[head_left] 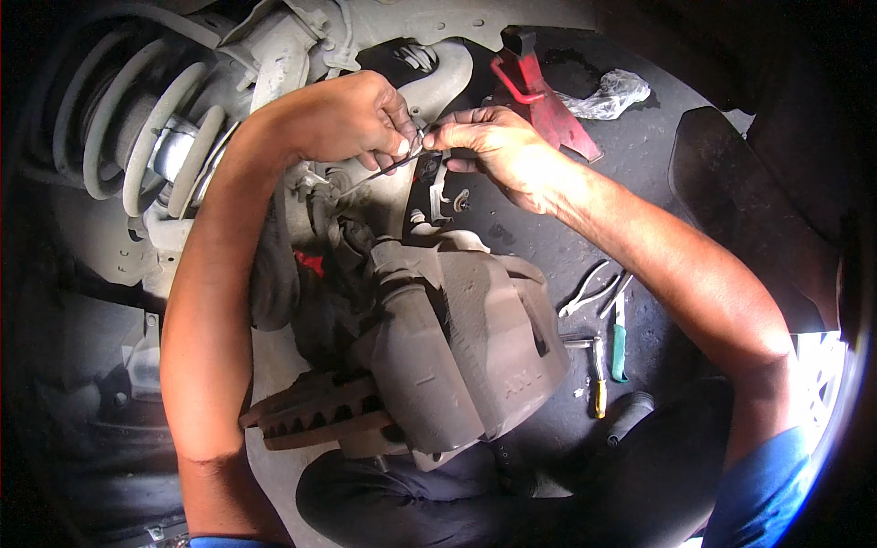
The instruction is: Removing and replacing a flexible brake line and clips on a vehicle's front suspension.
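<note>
The left hand (379,128) and right hand (489,146) nearly meet, fingertips pinching a thin dark strand (397,166) between them, beyond the brake caliper (466,338). Probably light and bendy; best gripped near its end.

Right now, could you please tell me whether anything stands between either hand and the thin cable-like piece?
Nothing visible does: the left hand and right hand both appear to pinch the thin cable-like piece. The brake caliper lies lower in the picture.
</note>
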The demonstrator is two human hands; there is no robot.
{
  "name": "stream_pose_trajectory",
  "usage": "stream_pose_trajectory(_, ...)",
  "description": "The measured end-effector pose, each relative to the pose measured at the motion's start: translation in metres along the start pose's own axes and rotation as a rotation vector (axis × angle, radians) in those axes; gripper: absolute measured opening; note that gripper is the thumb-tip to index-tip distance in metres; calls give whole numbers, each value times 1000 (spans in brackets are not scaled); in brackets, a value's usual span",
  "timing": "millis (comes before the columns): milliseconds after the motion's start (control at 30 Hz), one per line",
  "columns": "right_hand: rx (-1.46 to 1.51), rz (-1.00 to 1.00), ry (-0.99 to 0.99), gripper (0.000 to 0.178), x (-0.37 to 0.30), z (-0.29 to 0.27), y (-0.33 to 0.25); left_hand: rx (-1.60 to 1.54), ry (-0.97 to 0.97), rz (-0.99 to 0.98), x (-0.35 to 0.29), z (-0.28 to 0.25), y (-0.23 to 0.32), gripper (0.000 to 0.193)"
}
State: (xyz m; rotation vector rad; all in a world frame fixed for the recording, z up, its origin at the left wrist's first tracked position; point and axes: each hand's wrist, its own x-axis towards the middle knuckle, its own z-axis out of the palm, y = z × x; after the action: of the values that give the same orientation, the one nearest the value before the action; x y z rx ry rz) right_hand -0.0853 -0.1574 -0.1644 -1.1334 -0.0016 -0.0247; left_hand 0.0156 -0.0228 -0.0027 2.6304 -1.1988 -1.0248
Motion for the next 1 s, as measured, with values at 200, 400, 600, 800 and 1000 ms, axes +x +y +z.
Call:
stream_pose_trajectory(200, -20, 3, 4, 25, 1, -2, 3, 17, -23, 10, 0, 1, 1, 33)
stream_pose_trajectory(400, -6, -5, 4, 26, 3, -1, 4, -63, -9, -26, 1, 1, 2, 26)
stream_pose_trajectory(600, -10, -4, -12, 26, 3, -2, 5, -67, 20, -39, 1, 2, 3, 23)
stream_pose_trajectory(800, 6, -3, -15, 25, 1, -2, 8, -27, 6, -70, 0, 2, 7, 24)
stream_pose_trajectory(1000, 40, -10, 35, 27, 1, 3, 10, 7, 3, -76, 2, 3, 3, 25)
